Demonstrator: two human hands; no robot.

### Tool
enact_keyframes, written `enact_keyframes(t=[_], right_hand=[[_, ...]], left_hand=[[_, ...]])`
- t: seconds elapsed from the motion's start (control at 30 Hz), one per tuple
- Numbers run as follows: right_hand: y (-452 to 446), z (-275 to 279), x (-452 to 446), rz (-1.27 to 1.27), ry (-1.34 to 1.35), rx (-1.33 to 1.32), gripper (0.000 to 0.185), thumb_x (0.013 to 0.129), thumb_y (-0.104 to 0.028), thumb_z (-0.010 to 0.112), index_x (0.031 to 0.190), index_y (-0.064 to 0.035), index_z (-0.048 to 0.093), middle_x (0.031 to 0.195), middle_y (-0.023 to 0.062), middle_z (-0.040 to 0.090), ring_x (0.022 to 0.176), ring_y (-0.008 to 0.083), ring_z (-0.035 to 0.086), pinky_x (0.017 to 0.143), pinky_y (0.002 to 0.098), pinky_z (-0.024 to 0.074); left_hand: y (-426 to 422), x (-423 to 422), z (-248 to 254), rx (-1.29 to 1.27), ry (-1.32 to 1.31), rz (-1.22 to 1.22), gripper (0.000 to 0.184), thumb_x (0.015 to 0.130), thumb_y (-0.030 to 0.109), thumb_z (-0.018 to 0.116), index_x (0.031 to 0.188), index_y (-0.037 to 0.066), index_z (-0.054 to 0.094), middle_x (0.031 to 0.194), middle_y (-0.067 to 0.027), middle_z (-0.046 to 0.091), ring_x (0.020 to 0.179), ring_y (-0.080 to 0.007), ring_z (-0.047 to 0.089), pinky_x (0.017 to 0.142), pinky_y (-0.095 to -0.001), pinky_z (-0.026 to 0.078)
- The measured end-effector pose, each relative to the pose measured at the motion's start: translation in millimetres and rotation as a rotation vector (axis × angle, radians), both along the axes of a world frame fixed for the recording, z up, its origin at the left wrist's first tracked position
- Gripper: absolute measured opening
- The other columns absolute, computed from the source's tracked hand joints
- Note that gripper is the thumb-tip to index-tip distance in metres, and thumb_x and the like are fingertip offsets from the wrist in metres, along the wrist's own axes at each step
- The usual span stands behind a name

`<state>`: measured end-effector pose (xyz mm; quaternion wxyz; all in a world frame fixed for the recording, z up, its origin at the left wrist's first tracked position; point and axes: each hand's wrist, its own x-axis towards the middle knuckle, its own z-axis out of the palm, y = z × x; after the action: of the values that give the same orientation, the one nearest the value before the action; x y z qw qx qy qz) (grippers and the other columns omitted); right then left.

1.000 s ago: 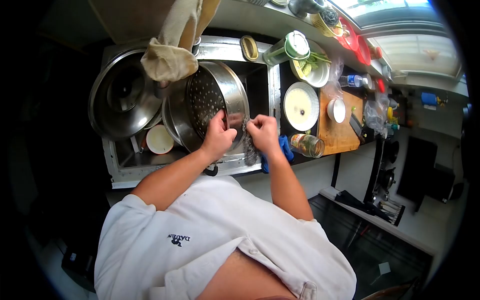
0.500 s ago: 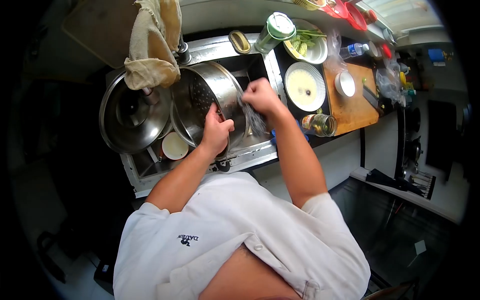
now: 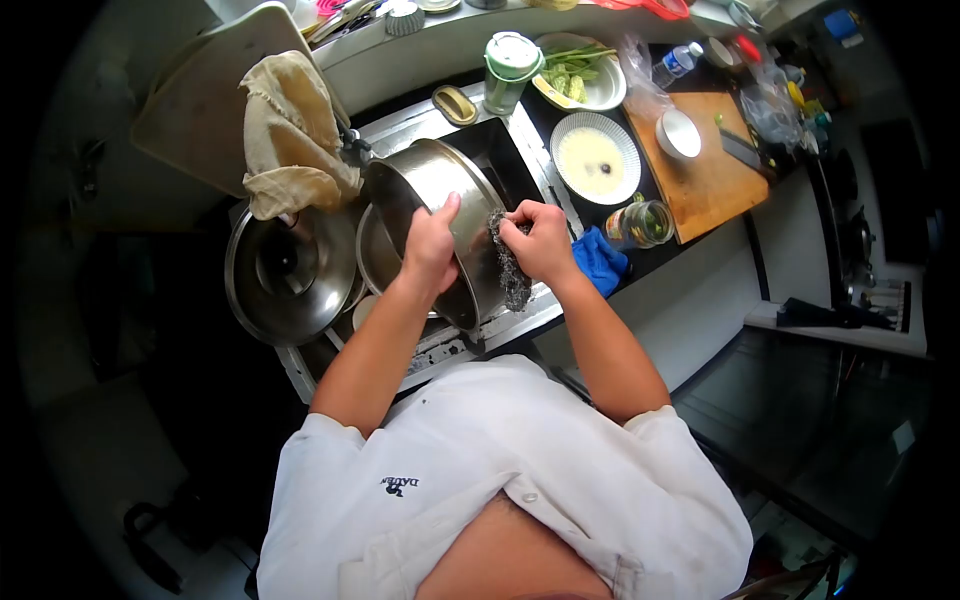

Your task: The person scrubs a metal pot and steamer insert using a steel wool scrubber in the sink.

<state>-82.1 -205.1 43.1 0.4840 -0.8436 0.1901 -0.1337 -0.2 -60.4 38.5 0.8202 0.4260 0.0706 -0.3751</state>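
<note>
A stainless steel steamer basket [image 3: 438, 180] is tilted on its side over the sink. My left hand [image 3: 431, 250] grips its near rim, thumb up on the outer wall and fingers inside. In my right hand [image 3: 541, 240] is a scourer of grey steel wool [image 3: 512, 270], held against or very near the basket's outer base; contact is hard to make out. Behind the basket, another steel pot [image 3: 375, 250] sits partly hidden in the sink. Farther left lies a wide steel lid or basin [image 3: 285, 275].
A beige cloth [image 3: 290, 130] hangs over the tap. To the right stand a green-lidded jug [image 3: 512, 75], a fluted bowl of pale liquid [image 3: 630, 150], a glass jar [image 3: 650, 224] and a blue cloth [image 3: 598, 262]. Beyond is a cutting board [image 3: 715, 205] with a white bowl and a knife.
The basket has turned, so its holes no longer show. My left hand has moved up along the rim, and my right hand has shifted down with the scourer. The view has swung.
</note>
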Motion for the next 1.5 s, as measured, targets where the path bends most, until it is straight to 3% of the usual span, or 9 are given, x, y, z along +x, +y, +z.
enact_keyframes(t=[0.43,0.6,0.73,0.83,1.03,1.17,1.3,1.43,1.5], right_hand=[[21,38,-17,-0.096,-0.106,-0.12,0.016,0.076,-0.013,0.067,0.07,0.0003,0.061,0.069,0.0201,0.062,0.065,0.038,0.063,0.06,0.0433,0.0493],[37,-3,-25,-0.043,-0.114,-0.187,0.014,0.077,-0.012,0.065,0.071,-0.0002,0.062,0.073,0.0191,0.064,0.068,0.038,0.063,0.063,0.0453,0.0502],[47,-35,-33,-0.027,-0.048,-0.212,0.012,0.076,-0.011,0.065,0.071,-0.001,0.061,0.075,0.0171,0.064,0.069,0.038,0.063,0.062,0.0453,0.0497],[45,-42,-36,-0.057,-0.088,-0.173,0.013,0.076,-0.011,0.065,0.07,-0.0011,0.06,0.073,0.0173,0.063,0.069,0.0372,0.063,0.061,0.044,0.0491],[27,-44,-24,-0.11,-0.033,-0.018,0.016,0.075,-0.012,0.067,0.069,0.0003,0.059,0.069,0.0199,0.062,0.066,0.0361,0.063,0.061,0.0417,0.0491],[16,-46,11,-0.101,-0.174,-0.166,0.017,0.076,-0.014,0.064,0.067,-0.0004,0.061,0.069,0.0207,0.063,0.065,0.0396,0.063,0.062,0.0454,0.0501],[-22,-36,82,-0.031,0.067,-0.297,0.018,0.072,-0.017,0.064,0.069,-0.0004,0.068,0.074,0.0217,0.066,0.071,0.0394,0.065,0.07,0.0452,0.0545],[-26,-48,45,-0.066,0.07,-0.232,0.017,0.072,-0.016,0.064,0.069,-0.0002,0.068,0.072,0.0223,0.065,0.071,0.0385,0.066,0.067,0.0442,0.0537],[-18,-66,-2,-0.14,0.107,-0.152,0.017,0.074,-0.015,0.064,0.07,0.0009,0.067,0.07,0.0218,0.065,0.069,0.0378,0.066,0.065,0.0429,0.0521]], left_hand=[[25,-20,5,0.05,-0.549,-0.22,0.024,0.088,0.006,0.061,0.111,-0.001,0.06,0.106,-0.0069,0.064,0.096,-0.016,0.062,0.086,-0.0318,0.05],[41,-34,-36,0.027,-0.396,-0.146,0.044,0.089,0.005,0.059,0.131,-0.001,0.049,0.123,-0.0105,0.06,0.11,-0.0197,0.059,0.095,-0.0337,0.046],[48,-27,-46,-0.193,-0.18,-0.107,0.039,0.095,0.018,0.056,0.13,0.0,0.049,0.123,-0.014,0.06,0.112,-0.0219,0.059,0.102,-0.0352,0.043],[37,1,-15,-0.209,0.057,-0.183,0.036,0.1,0.025,0.05,0.127,0.0,0.05,0.117,-0.0152,0.062,0.103,-0.023,0.064,0.093,-0.0359,0.05],[0,6,-7,0.199,-0.216,-0.075,0.031,0.103,0.026,0.044,0.116,-0.001,0.053,0.099,-0.011,0.065,0.08,-0.0214,0.067,0.067,-0.034,0.057],[8,5,-44,0.324,-0.524,-0.082,0.026,0.101,0.021,0.051,0.113,-0.002,0.057,0.096,-0.0086,0.066,0.079,-0.0134,0.06,0.069,-0.0276,0.05],[1,-5,-56,0.475,-0.738,-0.099,0.027,0.097,0.018,0.057,0.111,-0.004,0.057,0.092,-0.0102,0.065,0.078,-0.0176,0.056,0.075,-0.0305,0.047],[-10,-29,-80,0.538,-0.722,-0.04,0.022,0.095,0.02,0.06,0.105,0.001,0.058,0.083,-0.016,0.064,0.072,-0.0227,0.057,0.069,-0.0361,0.047],[-12,-47,-61,0.671,-0.791,-0.076,0.025,0.093,0.022,0.063,0.088,0.001,0.051,0.079,-0.0181,0.063,0.066,-0.0203,0.056,0.062,-0.0355,0.045]])
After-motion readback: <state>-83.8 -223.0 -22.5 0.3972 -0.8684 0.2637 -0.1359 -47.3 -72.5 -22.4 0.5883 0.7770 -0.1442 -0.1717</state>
